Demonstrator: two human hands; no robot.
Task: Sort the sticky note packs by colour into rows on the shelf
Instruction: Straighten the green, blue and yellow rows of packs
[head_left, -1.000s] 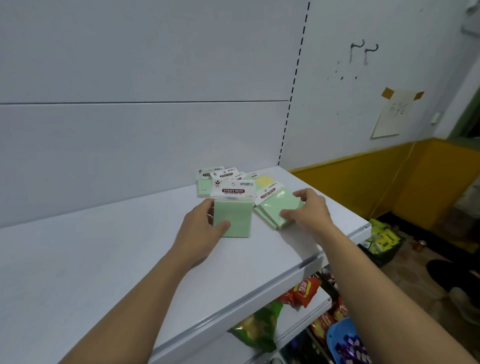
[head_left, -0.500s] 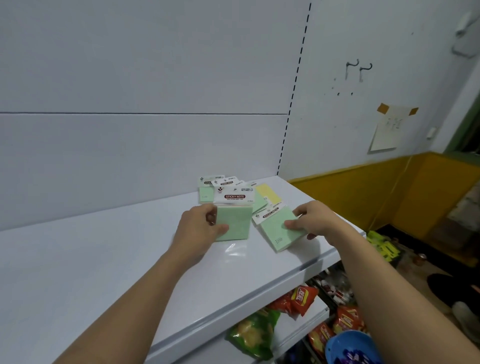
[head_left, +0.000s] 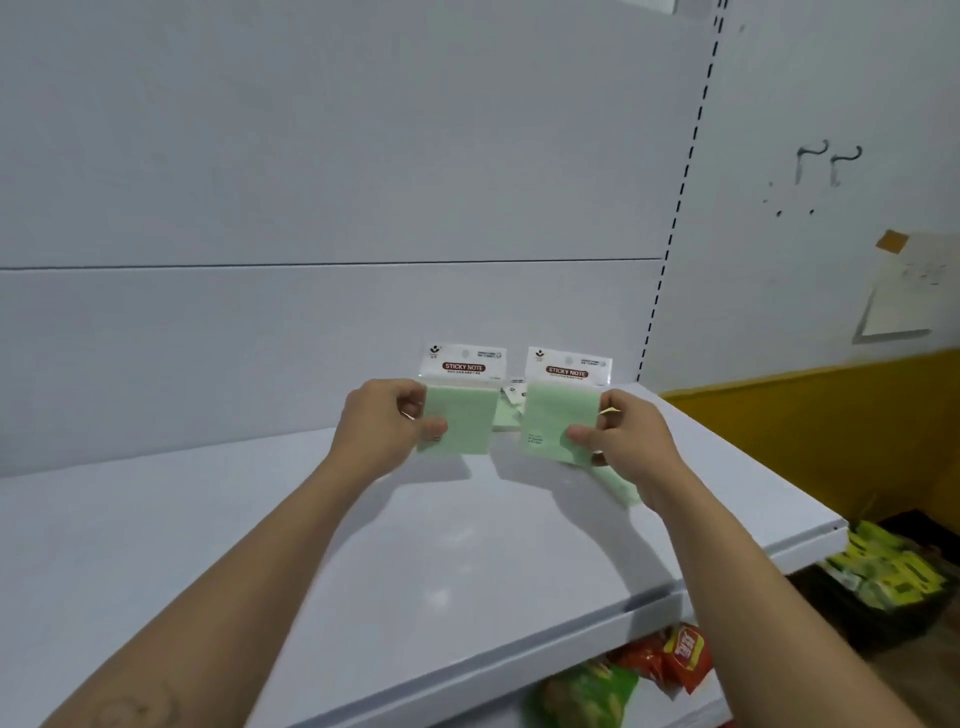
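At frame centre, my left hand pinches one green pack upright above the shelf. My right hand grips a second green pack just beside it, apart.

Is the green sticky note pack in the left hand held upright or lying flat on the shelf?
Upright, off the shelf. The left hand pinches the green sticky note pack by its side, white header card on top, with its shadow on the white shelf below.
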